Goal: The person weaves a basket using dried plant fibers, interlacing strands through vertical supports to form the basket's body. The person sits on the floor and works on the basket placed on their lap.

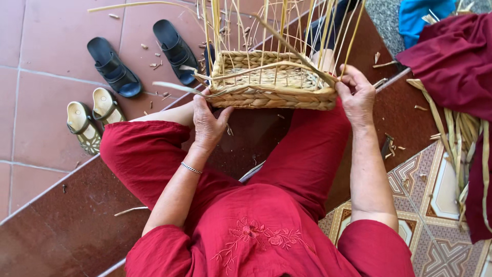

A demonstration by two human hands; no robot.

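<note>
- On the lap, between the knees of the red trousers (302, 154), a half-woven rectangular basket (271, 84) is held, its low plaited wall finished for a few rows and its pale upright stakes (279, 25) left standing bare above.
- At the near left corner, the basket is steadied by the left hand (209, 123), the fingers laid against the plaited wall in a loose, flat grip around the corner.
- At the near right corner, a flat weaving strand (292, 48) is pinched in a narrow grip by the right hand (356, 95), against the rim.
- The step in hand is judged to be the weaving of another row of the wall.
- The next move would call for the strand to be passed around the following stake and pulled snug while the basket is kept from turning.
- Around it, offcuts are scattered on the tiled floor (46, 46), two pairs of sandals (115, 66) are set to the left, and a bundle of reeds (461, 138) lies by a dark red cloth (451, 56) to the right.
</note>
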